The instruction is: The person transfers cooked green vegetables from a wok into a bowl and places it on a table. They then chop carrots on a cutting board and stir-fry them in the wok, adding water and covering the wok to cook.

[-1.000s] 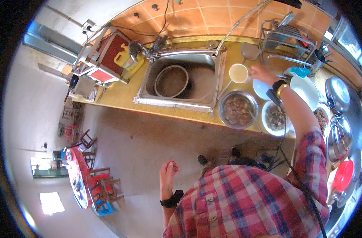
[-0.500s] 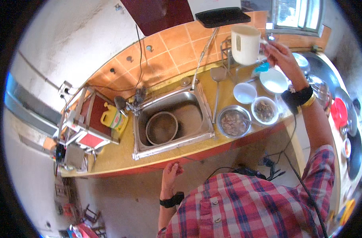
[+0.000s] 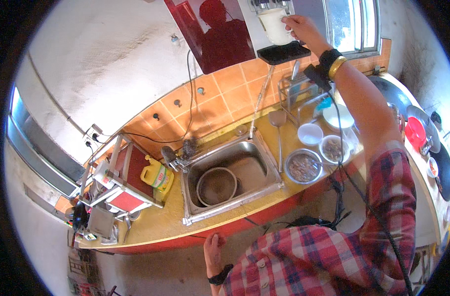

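Note:
My right hand (image 3: 305, 30) is raised high, its fingers closed on the handle of a white mug (image 3: 274, 25). The mug tilts slightly under the dark outlets (image 3: 264, 4) of a wall-mounted water dispenser, above its black drip tray (image 3: 286, 53). Whether water is running into it cannot be seen. Low in front of the counter's red edge, my left hand (image 3: 213, 249) hangs with its fingers loosely curled, and nothing shows in it.
A steel sink (image 3: 257, 170) holds a round basin (image 3: 216, 186). To its right are a spatula (image 3: 278, 118), a steel bowl of food in liquid (image 3: 303, 166) and white bowls (image 3: 310, 133). A yellow jug (image 3: 157, 175) stands left, beside a rack (image 3: 121, 167). Black cables (image 3: 339, 192) hang near my right arm.
My right hand has carried the mug up and left, from above the bowls to the dispenser outlets. The view has tilted upward. My left hand stays low, below the counter edge.

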The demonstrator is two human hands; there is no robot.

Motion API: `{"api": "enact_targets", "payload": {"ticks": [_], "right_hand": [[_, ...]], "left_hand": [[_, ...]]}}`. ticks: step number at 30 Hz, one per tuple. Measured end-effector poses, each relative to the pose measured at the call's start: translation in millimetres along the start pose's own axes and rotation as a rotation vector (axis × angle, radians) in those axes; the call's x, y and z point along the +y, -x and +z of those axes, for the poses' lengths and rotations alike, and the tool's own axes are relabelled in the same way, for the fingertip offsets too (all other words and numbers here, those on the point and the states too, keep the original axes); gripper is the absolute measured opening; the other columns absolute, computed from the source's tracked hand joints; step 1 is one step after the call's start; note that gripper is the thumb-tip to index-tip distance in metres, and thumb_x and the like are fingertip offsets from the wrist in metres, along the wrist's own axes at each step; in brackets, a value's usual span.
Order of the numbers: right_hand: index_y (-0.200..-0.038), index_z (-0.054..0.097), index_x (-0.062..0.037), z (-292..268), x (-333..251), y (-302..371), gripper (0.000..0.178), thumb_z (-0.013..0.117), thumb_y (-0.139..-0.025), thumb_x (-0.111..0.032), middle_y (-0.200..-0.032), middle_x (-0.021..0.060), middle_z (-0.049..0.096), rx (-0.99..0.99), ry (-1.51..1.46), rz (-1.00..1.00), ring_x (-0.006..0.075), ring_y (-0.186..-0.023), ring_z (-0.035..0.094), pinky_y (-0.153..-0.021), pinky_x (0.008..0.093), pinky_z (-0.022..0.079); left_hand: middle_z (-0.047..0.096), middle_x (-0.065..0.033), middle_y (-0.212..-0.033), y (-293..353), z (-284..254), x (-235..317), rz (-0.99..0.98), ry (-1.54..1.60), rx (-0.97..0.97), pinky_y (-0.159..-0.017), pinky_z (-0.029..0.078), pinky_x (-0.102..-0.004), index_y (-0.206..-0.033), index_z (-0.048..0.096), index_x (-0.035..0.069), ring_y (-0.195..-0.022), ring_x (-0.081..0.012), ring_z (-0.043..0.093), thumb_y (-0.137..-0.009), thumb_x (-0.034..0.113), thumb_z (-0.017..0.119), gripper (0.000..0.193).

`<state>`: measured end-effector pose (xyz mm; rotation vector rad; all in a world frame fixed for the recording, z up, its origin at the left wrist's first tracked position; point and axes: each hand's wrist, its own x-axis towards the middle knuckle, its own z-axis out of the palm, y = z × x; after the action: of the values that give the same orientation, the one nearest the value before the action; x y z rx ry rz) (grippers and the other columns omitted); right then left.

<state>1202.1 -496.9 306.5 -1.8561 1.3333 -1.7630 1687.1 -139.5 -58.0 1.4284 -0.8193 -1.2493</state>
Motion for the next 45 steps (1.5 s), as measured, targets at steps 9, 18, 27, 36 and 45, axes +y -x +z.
{"api": "enact_targets", "payload": {"ticks": [9,18,27,36,45], "right_hand": [[-0.084,0.060,-0.0011,30.9,14.2,-24.3,0.031,0.056,-0.087,-0.032,-0.072,0.0026,0.060,0.109,0.012,0.080,0.0096,-0.056,0.053,-0.052,0.0250,0.045],[-0.090,0.062,-0.0021,35.7,24.6,-30.9,0.034,0.055,-0.087,-0.035,-0.072,0.0027,0.062,0.112,0.040,0.025,0.0101,-0.057,0.056,-0.053,0.0255,0.047],[-0.079,0.061,-0.0002,40.3,23.0,-36.7,0.032,0.054,-0.086,-0.031,-0.069,0.0049,0.061,0.132,0.045,0.040,0.0132,-0.055,0.057,-0.053,0.0271,0.048],[-0.080,0.061,0.0008,41.9,14.1,-32.9,0.031,0.056,-0.086,-0.029,-0.067,0.0050,0.060,0.134,0.005,0.042,0.0118,-0.055,0.057,-0.051,0.0258,0.046],[-0.080,0.061,-0.0002,43.3,12.1,-33.3,0.031,0.054,-0.086,-0.029,-0.067,0.0053,0.061,0.138,0.077,0.059,0.0129,-0.053,0.057,-0.050,0.0276,0.047]], "left_hand": [[0.061,-0.0066,-0.083,-8.8,-26.1,-10.2,-0.074,0.225,0.056,-0.064,0.049,-0.0272,-0.103,0.056,0.000,-0.070,-0.0147,0.058,-0.092,0.016,0.048,0.020],[0.060,-0.0049,-0.082,-38.7,-4.1,4.2,-0.117,0.194,-0.017,-0.066,0.049,-0.0263,-0.103,0.056,0.000,-0.070,-0.0138,0.058,-0.093,0.016,0.049,0.021],[0.060,-0.0048,-0.082,-57.0,4.9,-5.8,-0.101,0.214,-0.076,-0.066,0.049,-0.0271,-0.105,0.056,-0.001,-0.070,-0.0142,0.058,-0.093,0.016,0.049,0.021],[0.060,-0.0054,-0.082,-66.8,5.3,-10.5,-0.081,0.149,-0.081,-0.067,0.049,-0.0281,-0.104,0.057,0.000,-0.070,-0.0142,0.058,-0.093,0.017,0.049,0.022],[0.057,-0.0048,-0.078,-64.0,8.4,-8.3,-0.066,0.156,-0.086,-0.063,0.045,-0.0263,-0.106,0.055,-0.003,-0.068,-0.0133,0.053,-0.093,0.015,0.047,0.024]]}}
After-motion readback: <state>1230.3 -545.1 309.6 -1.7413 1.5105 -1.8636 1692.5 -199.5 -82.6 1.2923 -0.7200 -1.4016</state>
